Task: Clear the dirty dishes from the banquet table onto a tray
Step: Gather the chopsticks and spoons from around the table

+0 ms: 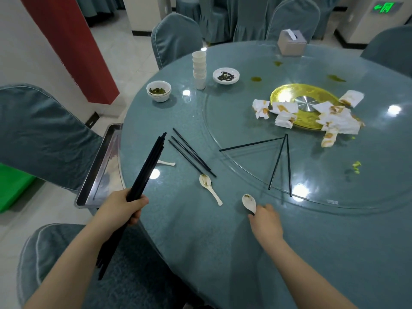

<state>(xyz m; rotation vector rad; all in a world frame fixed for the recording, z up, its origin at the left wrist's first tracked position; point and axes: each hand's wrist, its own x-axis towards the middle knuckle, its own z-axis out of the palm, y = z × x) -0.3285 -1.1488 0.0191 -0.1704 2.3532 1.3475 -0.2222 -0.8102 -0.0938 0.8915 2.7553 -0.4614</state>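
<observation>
Banquet hall: pale tiled floor, red pillar (73, 47), teal-covered chairs (176, 39) around round table (200, 219) with teal cloth under glass.
Tray (100, 172): steel, at left table edge, partly under the rim.
Left hand (121, 208): clenched around bundle of black chopsticks (148, 166), tips angled up over the table edge beside the tray.
Right hand (266, 220): on the cloth at near edge, fingers pinching handle of white spoon (249, 202); bowl of spoon soiled, pointing away.
Second spoon (208, 187): soiled, lying loose between the hands.
Third spoon (166, 162): mostly hidden behind the bundle.
Loose chopsticks (191, 152): three, near-parallel, on the cloth just beyond second spoon.
Further chopsticks (278, 161): three, fanned on glass turntable (223, 121), tips meeting at far end.
Stacked cups (199, 70): white, upright, far left side.
Bowl (158, 91): white, green scraps inside, left of cups.
Saucer (225, 75): white, dark residue, right of cups.
Yellow plate (283, 94): at turntable centre, ringed by stained crumpled napkins (338, 121).
Tissue box (291, 42): grey, far edge.
Green food bits (356, 167): on turntable, right.
</observation>
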